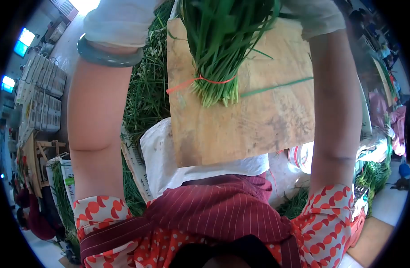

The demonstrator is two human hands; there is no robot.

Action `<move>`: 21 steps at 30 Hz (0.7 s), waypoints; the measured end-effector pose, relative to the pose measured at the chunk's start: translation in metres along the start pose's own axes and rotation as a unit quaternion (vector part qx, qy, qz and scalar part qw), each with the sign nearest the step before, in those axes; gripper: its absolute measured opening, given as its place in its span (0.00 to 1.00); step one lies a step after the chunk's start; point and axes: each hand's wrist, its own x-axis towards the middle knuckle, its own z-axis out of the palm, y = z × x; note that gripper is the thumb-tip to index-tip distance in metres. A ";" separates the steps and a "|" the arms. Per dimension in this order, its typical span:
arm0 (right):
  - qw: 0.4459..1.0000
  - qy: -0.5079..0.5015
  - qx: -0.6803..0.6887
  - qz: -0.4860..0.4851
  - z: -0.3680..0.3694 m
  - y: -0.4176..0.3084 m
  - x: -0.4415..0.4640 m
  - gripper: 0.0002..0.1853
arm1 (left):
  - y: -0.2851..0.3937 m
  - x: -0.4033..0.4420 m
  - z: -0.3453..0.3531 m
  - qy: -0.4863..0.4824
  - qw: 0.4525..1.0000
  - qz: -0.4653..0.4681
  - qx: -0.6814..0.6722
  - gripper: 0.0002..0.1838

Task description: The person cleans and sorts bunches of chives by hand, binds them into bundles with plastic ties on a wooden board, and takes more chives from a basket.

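Note:
A bunch of long green chives (218, 58) lies on a wooden board (240, 138), its cut pale ends toward me. A red tie (214, 81) circles the stalks near those ends, with a loose tail to the left. My left hand (120, 20), in a white glove with a grey bangle at the wrist, reaches past the upper left of the bunch. My right hand (319, 18), also white-gloved, is to its upper right. The fingers of both hands are cut off by the top edge, so their grip is hidden. One loose chive leaf (276, 87) lies on the board.
Heaped loose greens (147, 85) fill the space left of the board. A white cloth (155, 156) hangs beneath it. Stacked white crates (44, 98) stand far left. A roll of tape (302, 157) sits by my right arm. People are at work on both sides.

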 end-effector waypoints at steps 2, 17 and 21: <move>0.997 0.041 -0.065 0.031 0.002 0.012 -0.011 0.23 | 0.000 -0.002 -0.002 0.004 1.000 0.001 -0.002 0.17; 0.937 -0.003 -0.293 0.192 0.030 0.003 -0.018 0.21 | 0.031 -0.023 -0.020 0.055 0.991 0.025 -0.120 0.17; 0.899 -0.110 -0.334 0.260 0.061 0.015 0.010 0.21 | 0.056 -0.047 -0.033 0.110 0.961 0.030 -0.251 0.17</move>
